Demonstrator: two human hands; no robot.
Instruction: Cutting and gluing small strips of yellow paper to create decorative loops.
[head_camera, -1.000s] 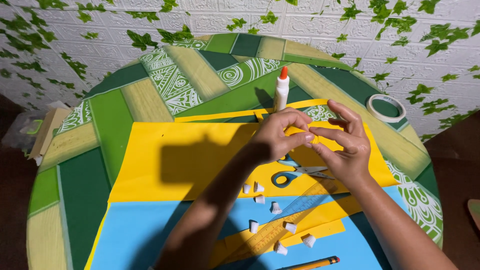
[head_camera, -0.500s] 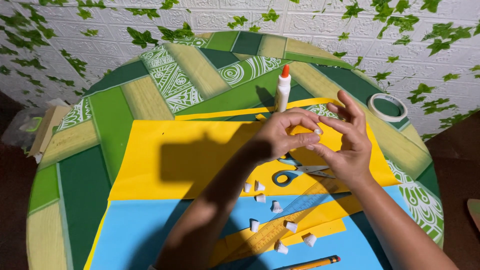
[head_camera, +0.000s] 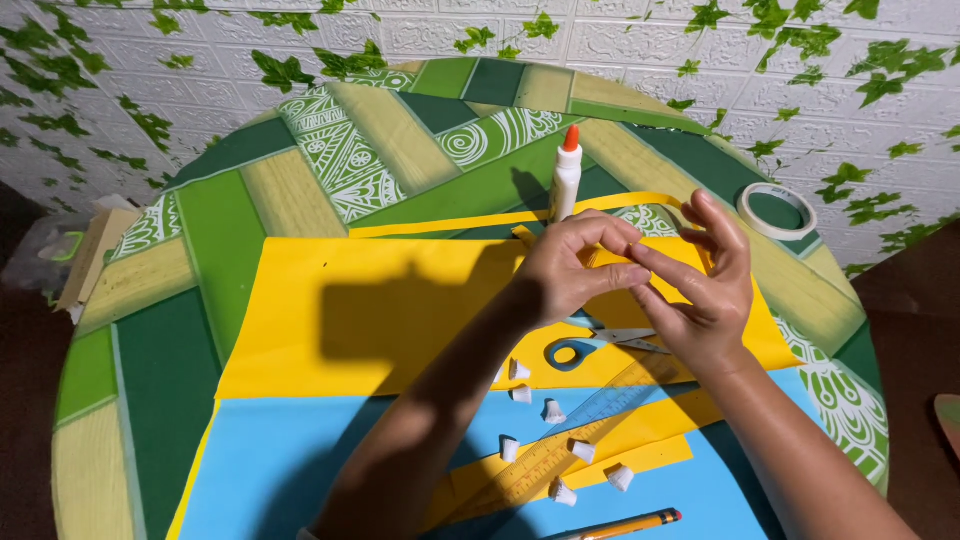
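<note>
Hands pinching a small piece over yellow paper

Head view: both hands meet above the round green patterned table. Left hand and right hand have fingertips pressed together on something tiny between them; the piece itself is hidden by the fingers, so its colour and shape cannot be told. Right hand's outer fingers fan upward, free. Under the hands lies a yellow paper sheet, overlapping a blue paper sheet nearer the person. Scissors with blue handles lie just below the hands. Small white folded paper bits are scattered beside a clear ruler that rests on a yellow strip. Glue bottle with orange cap stands upright just beyond the hands. Tape roll sits at the far right edge, well apart. Pencil at the bottom.

Judgement: to shape the pinched piece well, keep both grips close at the fingertips, work low over the yellow sheet so a dropped piece lands near the others, and avoid knocking the glue bottle.
</note>
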